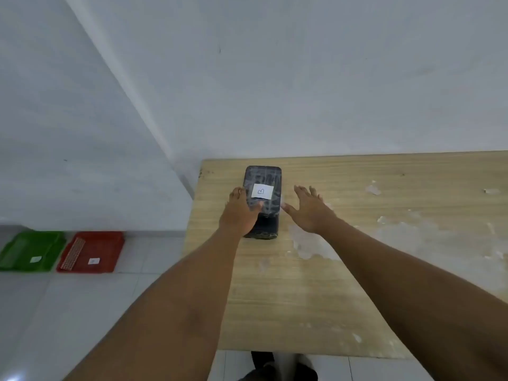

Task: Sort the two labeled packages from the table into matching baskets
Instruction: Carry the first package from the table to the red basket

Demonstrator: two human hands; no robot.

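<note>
A dark wrapped package (pixel 264 204) with a white paper label marked "B" lies on the wooden table (pixel 343 270) near its far left corner. My left hand (pixel 240 213) rests against the package's left side, fingers spread over its edge, thumb on top. My right hand (pixel 310 210) hovers just right of the package, fingers apart, thumb nearly touching its right edge. On the floor at the left sit a green basket (pixel 30 250) and a red basket (pixel 93 251), each with a small white label. A light oblong package lies in the red basket.
White walls meet in a corner behind the table. The table has worn pale patches (pixel 412 237) at its right. The floor is light tile. My dark shoes (pixel 277 367) show below the table's near edge.
</note>
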